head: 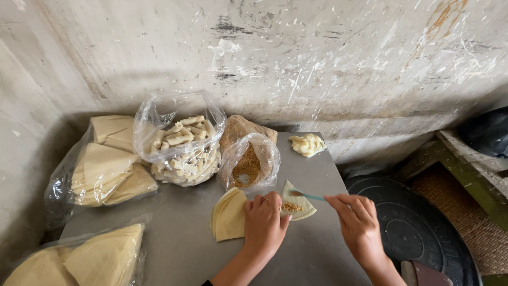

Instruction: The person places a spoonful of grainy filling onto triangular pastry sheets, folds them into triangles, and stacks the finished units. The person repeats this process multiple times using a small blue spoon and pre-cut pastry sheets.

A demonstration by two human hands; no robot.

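My left hand [263, 222] rests with its fingertips pressing the edge of a pale triangular pastry sheet [300, 202] that lies on the grey table [180, 249]. A small heap of brown crumbly filling [291, 207] sits on that sheet. My right hand [359, 225] holds a thin teal-handled spoon [307, 195], its tip over the sheet. Left of my left hand lies a stack of pastry sheets [228, 214]. An open clear bag of brown filling [247, 164] stands just behind the sheet.
A clear bag of finished rolled pastries [182, 145] stands behind. Bags of folded pastry sheets lie at the left [106, 167] and front left [90, 259]. A lump of pale dough [307, 144] sits at the table's far corner. A round black lid [418, 228] lies right.
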